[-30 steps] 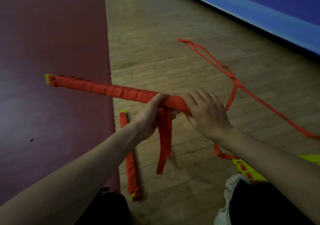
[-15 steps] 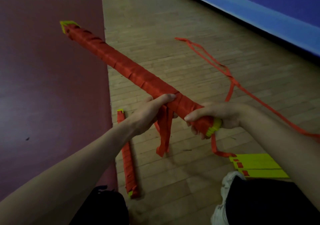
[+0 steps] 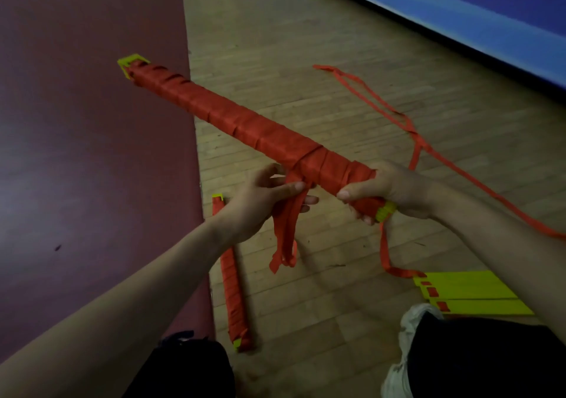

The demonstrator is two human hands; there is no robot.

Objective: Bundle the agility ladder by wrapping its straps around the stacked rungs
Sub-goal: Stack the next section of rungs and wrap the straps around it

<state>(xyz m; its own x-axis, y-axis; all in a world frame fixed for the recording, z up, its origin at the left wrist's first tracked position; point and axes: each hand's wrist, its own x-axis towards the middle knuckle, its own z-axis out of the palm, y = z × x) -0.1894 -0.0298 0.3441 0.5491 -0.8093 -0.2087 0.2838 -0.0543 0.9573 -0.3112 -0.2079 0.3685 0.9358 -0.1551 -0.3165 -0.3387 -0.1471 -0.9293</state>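
Bundle of stacked yellow plastic rungs (image 3: pixel 245 121), wound in red webbing, held in the air on a diagonal from the upper left of the frame to right of centre, above the pale wooden floor (image 3: pixel 306 45). The right hand (image 3: pixel 395 186) grips the near end, its fingers curled round the wrap beside the yellow tip. The left hand (image 3: pixel 254 204) pinches the loose red strap tails (image 3: pixel 284 235) that hang below the bundle, between thumb and forefinger. A second earlier the bundle lay nearly level with the left hand clasped over it. It has since been tilted and that hand has dropped to the tails, which suggests the winding here is done and securing the ends remains. A trailing red strap (image 3: pixel 382 244) runs from the near end down to the unwrapped flat yellow rungs (image 3: pixel 471 293) at lower right.
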